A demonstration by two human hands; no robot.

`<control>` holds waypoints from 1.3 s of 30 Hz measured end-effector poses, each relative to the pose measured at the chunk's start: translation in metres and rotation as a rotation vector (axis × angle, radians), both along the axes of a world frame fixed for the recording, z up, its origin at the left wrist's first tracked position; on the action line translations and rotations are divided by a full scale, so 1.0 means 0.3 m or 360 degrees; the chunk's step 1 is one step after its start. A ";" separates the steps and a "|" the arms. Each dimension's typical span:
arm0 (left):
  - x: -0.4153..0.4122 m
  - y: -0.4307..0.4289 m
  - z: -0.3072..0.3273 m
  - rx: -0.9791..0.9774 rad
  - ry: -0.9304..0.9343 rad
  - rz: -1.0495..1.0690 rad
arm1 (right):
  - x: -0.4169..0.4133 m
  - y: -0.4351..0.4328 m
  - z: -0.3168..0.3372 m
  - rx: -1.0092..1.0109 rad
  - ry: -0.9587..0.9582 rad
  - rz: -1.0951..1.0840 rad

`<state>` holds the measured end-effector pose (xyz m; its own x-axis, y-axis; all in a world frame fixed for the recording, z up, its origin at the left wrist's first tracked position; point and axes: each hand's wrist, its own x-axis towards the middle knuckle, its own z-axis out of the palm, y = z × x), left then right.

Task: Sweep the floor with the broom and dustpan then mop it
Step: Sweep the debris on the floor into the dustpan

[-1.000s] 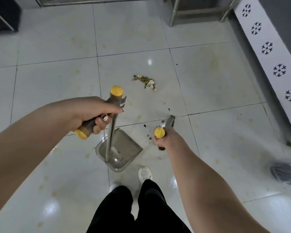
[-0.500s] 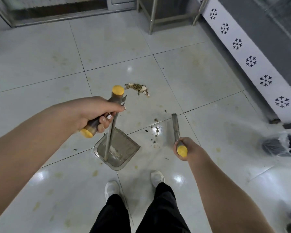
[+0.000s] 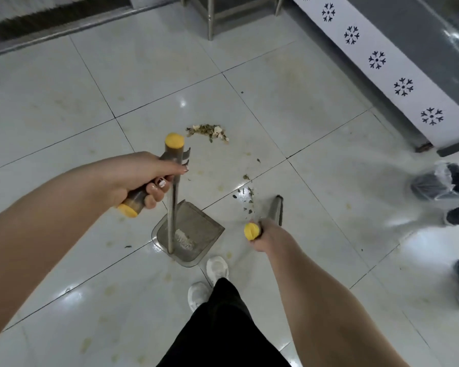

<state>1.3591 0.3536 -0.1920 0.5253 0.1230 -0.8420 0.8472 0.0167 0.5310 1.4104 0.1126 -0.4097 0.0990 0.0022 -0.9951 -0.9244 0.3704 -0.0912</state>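
The big shiny tile floor (image 3: 289,107) has lots of open room at the top and on the left. On the right, a white wall strip with black stars (image 3: 376,59) closes it in. Metal legs (image 3: 210,22) stand at the far edge. Someone else's shoes in plastic covers (image 3: 440,184) are near on the right.

The dustpan (image 3: 207,226) sits on the floor just in front of the white shoes (image 3: 216,268). Inside it there is only a pale smear of dust by its pole (image 3: 173,207). The left hand (image 3: 141,181) has its fingers curled tight round the brown grip on top of the pole.

The broom (image 3: 276,210) is low, just right of the dustpan and not touching it. The right hand (image 3: 268,237) is wrapped round its handle below the yellow cap (image 3: 251,230). That hand is closer to the dustpan than half a second ago. The dustpan has stayed put.

A pile of scraps (image 3: 207,132) lies farther out. Small green bits (image 3: 247,197) lie just left of the broom.
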 end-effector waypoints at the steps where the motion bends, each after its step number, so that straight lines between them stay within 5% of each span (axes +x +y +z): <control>1: 0.011 0.012 -0.004 0.0003 0.0002 -0.0002 | 0.014 0.044 0.002 0.0064 -0.0011 -0.0041; 10: 0.205 0.111 -0.005 0.0052 0.0137 -0.0095 | 0.294 0.276 0.143 0.0569 -0.0155 -0.0316; 15: 0.322 0.152 0.023 0.0076 0.0177 -0.0146 | 0.414 0.216 0.178 0.0568 -0.0188 -0.0446; 28: 0.572 0.305 0.065 0.0038 0.0107 -0.0325 | 0.526 0.203 0.079 -0.0093 -0.0053 0.0087; 39: 0.683 0.571 0.022 -0.0016 0.0071 -0.0564 | 0.530 0.737 0.054 0.0342 -0.0116 -0.0228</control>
